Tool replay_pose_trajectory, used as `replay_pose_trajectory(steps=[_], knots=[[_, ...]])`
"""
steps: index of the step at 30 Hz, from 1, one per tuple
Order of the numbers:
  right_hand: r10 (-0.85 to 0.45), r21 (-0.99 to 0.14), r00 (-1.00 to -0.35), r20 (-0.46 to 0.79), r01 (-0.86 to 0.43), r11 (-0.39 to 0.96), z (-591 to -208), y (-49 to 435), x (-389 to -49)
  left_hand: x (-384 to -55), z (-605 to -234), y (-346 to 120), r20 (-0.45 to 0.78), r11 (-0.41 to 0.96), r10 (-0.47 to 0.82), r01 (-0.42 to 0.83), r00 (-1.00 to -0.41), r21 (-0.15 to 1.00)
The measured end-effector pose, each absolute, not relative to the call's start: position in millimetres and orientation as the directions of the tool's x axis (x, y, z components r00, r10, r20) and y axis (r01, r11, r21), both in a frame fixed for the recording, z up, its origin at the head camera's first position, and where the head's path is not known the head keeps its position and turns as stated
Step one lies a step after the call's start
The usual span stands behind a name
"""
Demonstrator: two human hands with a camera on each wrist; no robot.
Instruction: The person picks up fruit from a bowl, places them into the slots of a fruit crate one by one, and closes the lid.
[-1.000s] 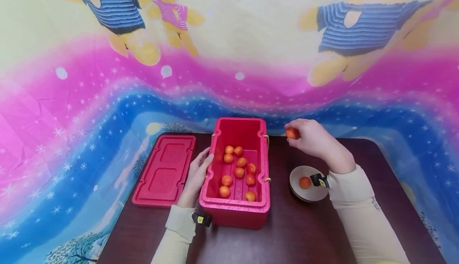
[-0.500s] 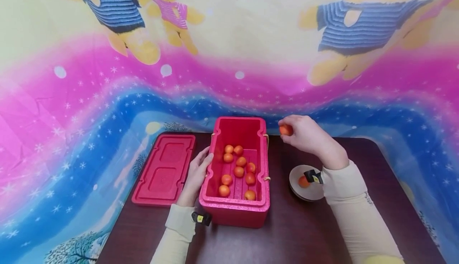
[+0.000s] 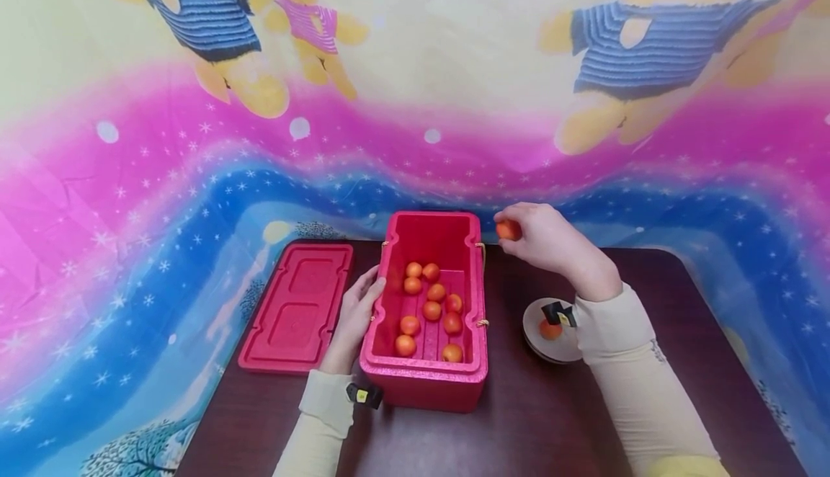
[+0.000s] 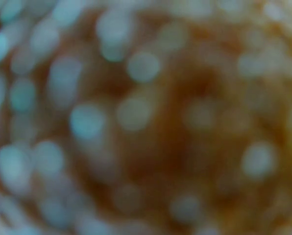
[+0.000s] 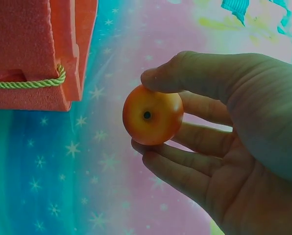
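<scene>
My right hand (image 3: 545, 239) pinches a small round orange fruit (image 3: 508, 230) in the air, right of the box's far end. In the right wrist view the thumb is on top of the fruit (image 5: 153, 115) and the fingertips are beneath; a dark dot marks its smooth skin. With fairly straight fingers, my left hand (image 3: 355, 310) rests against the left outer side of the red box (image 3: 424, 390). Several similar orange fruits (image 3: 431, 310) lie on the box floor. The left wrist view is only blur.
The red lid (image 3: 297, 308) lies flat left of the box. A small pale plate (image 3: 540, 346) with one orange fruit (image 3: 550, 329) is on the right, below my right wrist. Cords (image 3: 483, 323) hang on the box's side. A printed cloth (image 3: 454, 102) stands behind the dark table (image 3: 519, 419).
My right hand has moved left and slightly up toward the box, with the orange fruit still pinched in it. My left hand and the box have stayed in place.
</scene>
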State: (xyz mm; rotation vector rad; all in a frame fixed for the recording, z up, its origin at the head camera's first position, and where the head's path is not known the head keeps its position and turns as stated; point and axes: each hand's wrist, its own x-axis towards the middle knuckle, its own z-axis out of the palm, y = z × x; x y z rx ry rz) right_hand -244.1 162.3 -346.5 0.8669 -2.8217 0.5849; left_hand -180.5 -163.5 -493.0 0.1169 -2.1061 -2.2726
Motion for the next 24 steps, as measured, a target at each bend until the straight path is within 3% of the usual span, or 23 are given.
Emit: replay_pose_trajectory(steps=[24], knots=[[-0.547, -0.312, -0.797, 0.258, -0.604, 0.733, -346, 141, -254, -180, -493, -164, -0.034, -0.107, -0.072, -0.026, -0.997, 0.994]])
